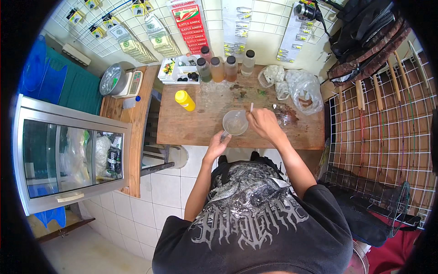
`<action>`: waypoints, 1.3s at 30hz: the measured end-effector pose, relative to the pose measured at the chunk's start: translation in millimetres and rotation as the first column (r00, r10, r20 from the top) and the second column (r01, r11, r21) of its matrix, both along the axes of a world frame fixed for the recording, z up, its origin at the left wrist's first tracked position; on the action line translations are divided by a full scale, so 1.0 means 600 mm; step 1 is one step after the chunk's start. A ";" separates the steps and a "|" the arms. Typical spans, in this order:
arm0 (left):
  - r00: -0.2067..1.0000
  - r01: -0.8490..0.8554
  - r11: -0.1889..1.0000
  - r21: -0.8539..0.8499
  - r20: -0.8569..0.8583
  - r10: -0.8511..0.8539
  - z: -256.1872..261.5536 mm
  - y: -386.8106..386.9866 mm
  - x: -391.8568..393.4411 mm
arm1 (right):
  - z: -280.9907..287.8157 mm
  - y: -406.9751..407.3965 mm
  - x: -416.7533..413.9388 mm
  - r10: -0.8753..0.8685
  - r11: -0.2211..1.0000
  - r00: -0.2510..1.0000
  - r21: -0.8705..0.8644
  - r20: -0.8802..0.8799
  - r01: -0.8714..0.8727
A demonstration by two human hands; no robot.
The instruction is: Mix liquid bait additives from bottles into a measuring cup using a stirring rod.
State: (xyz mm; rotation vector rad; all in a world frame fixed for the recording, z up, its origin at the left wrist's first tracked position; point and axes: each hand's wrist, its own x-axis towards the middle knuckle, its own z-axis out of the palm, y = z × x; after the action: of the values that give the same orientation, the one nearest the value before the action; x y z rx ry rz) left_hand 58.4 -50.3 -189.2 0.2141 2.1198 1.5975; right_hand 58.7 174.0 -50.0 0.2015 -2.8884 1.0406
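Near the front edge of the wooden table (205,132), my left hand (219,144) grips the handle of a clear plastic measuring cup (235,122). The cup appears to hold a little liquid. My right hand (262,122) is closed on a thin whitish stick or tube (252,107) beside the cup's right rim; its lower end is hidden. To the left stands a yellow squeeze bottle (185,100). A small white cap-like piece (274,106) lies to the right, near a dark wet stain.
Several dark-capped bottles (217,70) stand at the back, beside a white organizer tray (179,77). Crumpled clear plastic bags (304,90) lie at the back right. A side bench holds a digital scale (132,84) and a metal bowl (113,79). A wire rack (376,133) borders the right.
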 end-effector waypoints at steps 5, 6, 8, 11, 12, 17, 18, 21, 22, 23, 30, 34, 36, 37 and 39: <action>1.000 -0.011 0.998 0.065 0.020 0.009 -0.012 0.002 0.008 | 0.010 -0.001 0.000 0.061 0.982 0.998 -0.176 -0.014 -0.063; 1.000 -0.009 0.998 0.066 0.019 0.008 -0.009 0.003 0.008 | 0.003 0.001 0.000 0.024 1.000 1.000 -0.001 -0.005 -0.024; 0.998 0.043 0.999 -0.019 -0.041 -0.043 -0.003 0.003 0.007 | -0.007 0.006 -0.001 -0.016 0.985 1.000 0.174 -0.004 0.016; 0.999 0.042 0.999 -0.006 0.008 -0.042 -0.001 0.003 0.010 | 0.002 -0.003 -0.004 -0.014 0.998 0.986 -0.061 -0.164 0.004; 0.999 0.044 0.999 -0.006 0.008 -0.044 0.001 0.003 0.008 | 0.003 -0.003 -0.001 0.021 1.000 0.998 0.009 -0.059 -0.020; 0.999 0.052 0.998 0.035 0.010 -0.052 -0.003 0.001 0.011 | 0.005 -0.010 -0.002 -0.060 0.988 0.989 0.137 -0.134 0.078; 0.998 0.054 0.998 0.035 0.010 -0.054 -0.005 -0.001 0.009 | 0.010 -0.011 -0.001 0.013 1.000 0.999 0.020 -0.047 -0.012; 0.995 0.084 0.996 0.028 0.061 -0.085 -0.008 -0.004 0.007 | 0.003 -0.005 -0.001 0.035 0.996 0.999 0.084 -0.017 -0.033; 0.994 0.072 0.997 0.035 0.081 -0.074 -0.006 0.000 0.011 | -0.001 -0.002 -0.002 -0.015 0.963 0.997 0.265 -0.074 0.035; 0.993 0.060 0.997 0.041 0.101 -0.064 -0.004 0.003 0.013 | -0.004 0.000 -0.004 -0.018 0.963 0.997 0.266 -0.074 0.037; 0.994 0.106 0.994 0.002 0.016 -0.106 -0.023 -0.004 0.015 | 0.015 -0.014 -0.005 -0.014 0.986 0.996 0.167 -0.090 0.029; 0.995 0.092 0.996 0.016 0.046 -0.093 -0.013 -0.003 0.011 | 0.002 -0.009 -0.003 0.089 0.986 0.992 0.132 0.085 -0.099; 0.994 0.106 0.994 -0.009 -0.004 -0.106 -0.011 -0.004 0.010 | 0.008 -0.012 -0.003 0.022 0.984 1.000 0.177 -0.013 -0.020; 0.995 0.100 0.995 0.005 0.015 -0.100 -0.011 -0.004 0.011 | 0.011 -0.014 -0.003 -0.039 0.975 0.993 0.213 -0.114 0.062; 0.995 0.096 0.995 0.020 0.033 -0.097 -0.010 -0.004 0.011 | 0.009 -0.012 -0.006 0.031 0.998 0.999 0.048 -0.014 -0.031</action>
State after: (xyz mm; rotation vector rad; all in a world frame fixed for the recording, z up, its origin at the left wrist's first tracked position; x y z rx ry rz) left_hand 65.0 -52.4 -195.2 0.2890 2.0378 1.5549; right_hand 55.2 167.0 -44.7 0.2565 -2.9075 0.9713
